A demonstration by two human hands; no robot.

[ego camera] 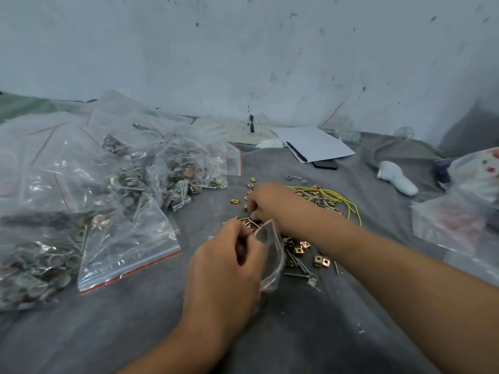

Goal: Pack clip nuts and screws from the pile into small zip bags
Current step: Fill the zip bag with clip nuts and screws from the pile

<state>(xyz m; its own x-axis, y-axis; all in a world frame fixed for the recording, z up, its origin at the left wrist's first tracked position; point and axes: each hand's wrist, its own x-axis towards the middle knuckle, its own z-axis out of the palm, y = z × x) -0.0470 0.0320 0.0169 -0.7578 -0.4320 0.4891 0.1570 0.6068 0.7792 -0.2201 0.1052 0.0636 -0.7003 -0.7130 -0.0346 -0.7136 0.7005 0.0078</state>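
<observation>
My left hand (226, 263) grips a small clear zip bag (271, 255) by its mouth, just above the grey cloth. The bag hangs open to the right of that hand. My right hand (272, 203) reaches across to the far side of the pile of brass clip nuts and screws (302, 255), fingers curled down among the loose pieces at its left end; what they pinch is hidden. More clip nuts (235, 201) lie scattered to the left of the right hand.
A heap of filled zip bags (113, 190) covers the left side, with an empty bag stack (127, 252) in front. Yellow wire (340, 198) lies behind the pile. White paper (316, 143), a white object (395, 178) and plastic bags (464, 211) sit at right.
</observation>
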